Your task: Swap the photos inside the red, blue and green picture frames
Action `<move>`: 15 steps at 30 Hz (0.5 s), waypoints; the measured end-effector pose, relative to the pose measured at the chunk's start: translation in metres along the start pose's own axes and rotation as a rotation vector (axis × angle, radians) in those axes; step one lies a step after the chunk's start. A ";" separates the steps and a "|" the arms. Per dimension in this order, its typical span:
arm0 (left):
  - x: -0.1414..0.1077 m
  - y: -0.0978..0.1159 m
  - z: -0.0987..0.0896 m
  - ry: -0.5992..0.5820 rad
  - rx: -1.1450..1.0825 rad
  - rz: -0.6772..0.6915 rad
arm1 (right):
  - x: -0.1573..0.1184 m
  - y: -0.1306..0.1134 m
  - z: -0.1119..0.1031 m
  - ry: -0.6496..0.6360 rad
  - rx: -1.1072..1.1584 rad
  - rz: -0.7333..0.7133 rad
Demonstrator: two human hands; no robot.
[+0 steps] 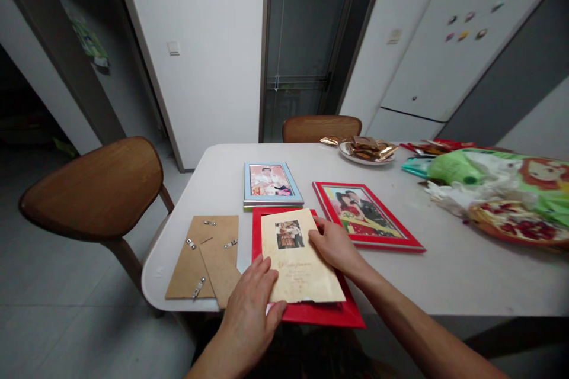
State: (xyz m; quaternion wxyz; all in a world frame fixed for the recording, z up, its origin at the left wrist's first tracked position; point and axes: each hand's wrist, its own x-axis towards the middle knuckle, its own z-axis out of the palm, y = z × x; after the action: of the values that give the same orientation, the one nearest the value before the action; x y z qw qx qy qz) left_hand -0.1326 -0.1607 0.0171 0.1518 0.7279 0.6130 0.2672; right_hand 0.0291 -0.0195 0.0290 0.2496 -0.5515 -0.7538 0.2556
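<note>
A cream paper sheet with a small printed photo [291,275] lies over a red picture frame [329,315] at the table's near edge. My left hand [254,302] closes on the sheet's lower left edge, its thumb near the bottom border. At the upper right edge, my right hand [335,246] has its fingers closed on the same sheet; the fingertips are partly hidden. Left of them lie brown backing boards [186,266] with metal clips and a stand flap. Behind is a light blue framed photo [271,182], and to the right a red framed couple photo [364,210].
The white table [444,284] also holds a plate of wrapped snacks [367,149], a green printed bag [462,167] and a dish with red pieces [520,222]. One wooden chair [98,189] stands at the left, another chair [322,127] behind the table.
</note>
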 end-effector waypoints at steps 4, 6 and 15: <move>0.002 0.001 0.001 0.009 0.035 -0.019 | -0.003 -0.003 0.008 0.070 -0.413 -0.030; 0.003 0.002 0.002 0.019 0.039 -0.023 | -0.005 -0.001 0.012 0.102 -0.527 -0.050; -0.019 -0.031 -0.028 0.056 0.099 -0.036 | -0.014 -0.017 0.015 0.078 -0.390 -0.192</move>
State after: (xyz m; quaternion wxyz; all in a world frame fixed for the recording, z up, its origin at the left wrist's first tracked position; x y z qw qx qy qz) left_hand -0.1757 -0.1761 0.0184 0.1030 0.7157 0.6424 0.2540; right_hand 0.0108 -0.0387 0.0283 0.1905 -0.5245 -0.8278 0.0586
